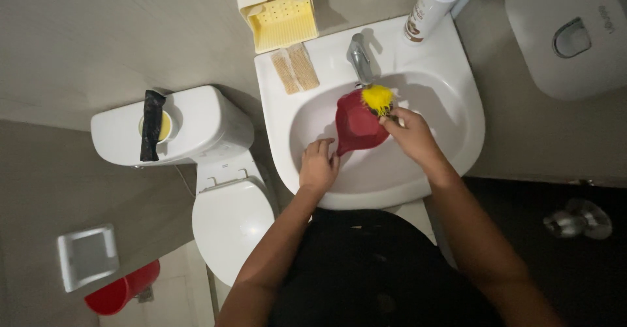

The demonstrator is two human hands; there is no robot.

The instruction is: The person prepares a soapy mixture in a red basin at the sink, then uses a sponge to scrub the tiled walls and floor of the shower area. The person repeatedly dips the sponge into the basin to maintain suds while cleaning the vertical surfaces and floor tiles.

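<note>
dark red plastic scoop-shaped container [358, 128] in white ceramic basin [457, 98], below its chrome tap [359, 58] | right hand [410, 134] closed on fluffy yellow scrubber [377, 98] at container's rim | left hand [318, 165] loosely curled, touching container's lower edge

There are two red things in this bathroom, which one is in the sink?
The dark red scoop-shaped container, steadied by the left hand under the tap. The other, a brighter red bucket, sits on the floor beside the toilet.
</note>
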